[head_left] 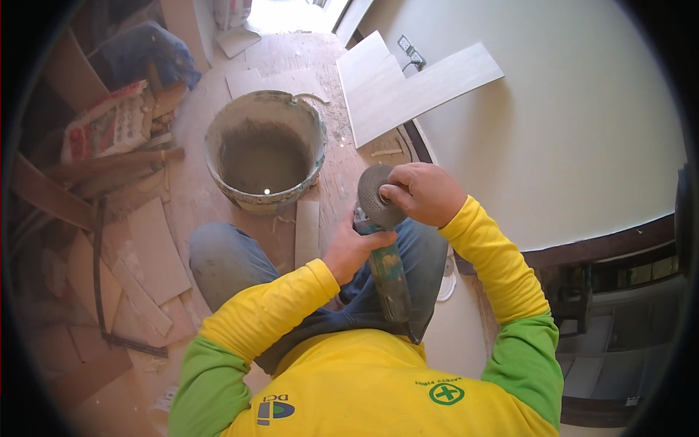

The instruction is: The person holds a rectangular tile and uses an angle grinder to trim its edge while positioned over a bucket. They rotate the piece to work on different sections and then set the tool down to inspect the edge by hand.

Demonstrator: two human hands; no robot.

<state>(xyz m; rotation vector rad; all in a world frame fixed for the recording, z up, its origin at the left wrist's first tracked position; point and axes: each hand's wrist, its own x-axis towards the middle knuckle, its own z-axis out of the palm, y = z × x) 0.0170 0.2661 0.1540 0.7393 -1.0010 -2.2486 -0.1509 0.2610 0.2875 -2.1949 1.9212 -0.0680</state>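
Observation:
An angle grinder (389, 280) with a teal and dark body rests upright between my thighs, its disc end facing up. My left hand (351, 247) is wrapped round the grinder near its head, the thumb lying across the body. On top sits a round grey grinding disc (375, 195). My right hand (428, 194) pinches the disc at its right side, thumb and fingers closed near its middle. Whether the disc is fastened to the grinder, I cannot tell. Part of the grinder's head is hidden behind the disc and my left hand.
A mortar-crusted bucket (266, 149) stands ahead of my knees. Cut tiles (156, 251) lie on the left, near a red and white bag (109, 124). An L-shaped cut tile (415, 91) leans by the pale wall (575, 131) and its socket (410, 49). A dark ledge runs along the right.

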